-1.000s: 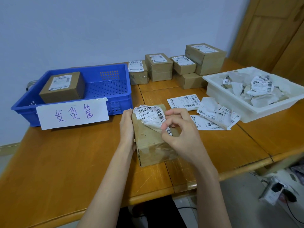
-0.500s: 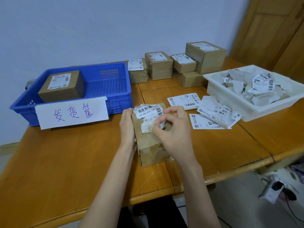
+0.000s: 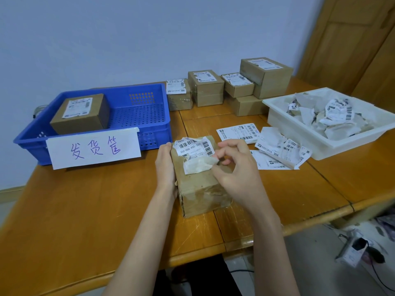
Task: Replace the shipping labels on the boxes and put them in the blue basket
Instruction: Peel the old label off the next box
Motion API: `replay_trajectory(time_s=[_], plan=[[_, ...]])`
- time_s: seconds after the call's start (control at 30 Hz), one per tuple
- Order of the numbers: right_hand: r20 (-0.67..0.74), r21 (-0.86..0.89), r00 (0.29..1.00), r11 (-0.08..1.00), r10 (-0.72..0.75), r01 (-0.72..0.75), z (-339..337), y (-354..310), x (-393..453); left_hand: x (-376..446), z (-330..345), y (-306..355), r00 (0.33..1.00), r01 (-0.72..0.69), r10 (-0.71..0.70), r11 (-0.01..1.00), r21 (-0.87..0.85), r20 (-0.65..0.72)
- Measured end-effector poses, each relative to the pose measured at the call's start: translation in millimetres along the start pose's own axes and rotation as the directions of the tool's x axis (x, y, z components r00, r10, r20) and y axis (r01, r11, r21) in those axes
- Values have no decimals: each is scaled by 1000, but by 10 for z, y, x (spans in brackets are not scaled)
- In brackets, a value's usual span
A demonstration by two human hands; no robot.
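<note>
A worn cardboard box (image 3: pixel 201 191) stands on the wooden table in front of me. My left hand (image 3: pixel 165 167) grips its left side. Its old shipping label (image 3: pixel 195 149) is half peeled, with a flap folded back over the box top. My right hand (image 3: pixel 234 167) pinches the edge of that flap. The blue basket (image 3: pixel 149 124) at the back left holds one labelled box (image 3: pixel 80 114). Several labelled boxes (image 3: pixel 230 90) are stacked at the back. Fresh labels (image 3: pixel 239 132) lie flat to the right of my hands.
A white tray (image 3: pixel 286 129) at the right holds crumpled old labels. More torn label pieces (image 3: pixel 282 148) lie in front of it. A handwritten paper sign (image 3: pixel 94 147) hangs on the basket's front. A wooden door stands at the far right.
My right hand has pulled the label flap further across the box top, toward the left, peeling more of it. The left hand keeps its hold on the box.
</note>
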State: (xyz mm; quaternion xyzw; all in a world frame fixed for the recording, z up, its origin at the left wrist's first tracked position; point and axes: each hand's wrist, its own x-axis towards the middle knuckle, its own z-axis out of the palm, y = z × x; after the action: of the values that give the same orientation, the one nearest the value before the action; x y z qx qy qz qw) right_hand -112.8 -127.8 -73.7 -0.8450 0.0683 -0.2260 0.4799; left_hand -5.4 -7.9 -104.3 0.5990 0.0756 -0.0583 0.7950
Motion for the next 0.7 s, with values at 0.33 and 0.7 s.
replay_trajectory(time_s=[0.33, 0.7], plan=[[-121, -135, 990, 989, -70, 54, 259, -55, 49, 6, 10, -5, 1000, -25, 25, 1000, -14, -9], [-127, -58, 989, 995, 70, -77, 58, -109, 4, -18, 12, 11, 1000, -29, 29, 999, -20, -2]])
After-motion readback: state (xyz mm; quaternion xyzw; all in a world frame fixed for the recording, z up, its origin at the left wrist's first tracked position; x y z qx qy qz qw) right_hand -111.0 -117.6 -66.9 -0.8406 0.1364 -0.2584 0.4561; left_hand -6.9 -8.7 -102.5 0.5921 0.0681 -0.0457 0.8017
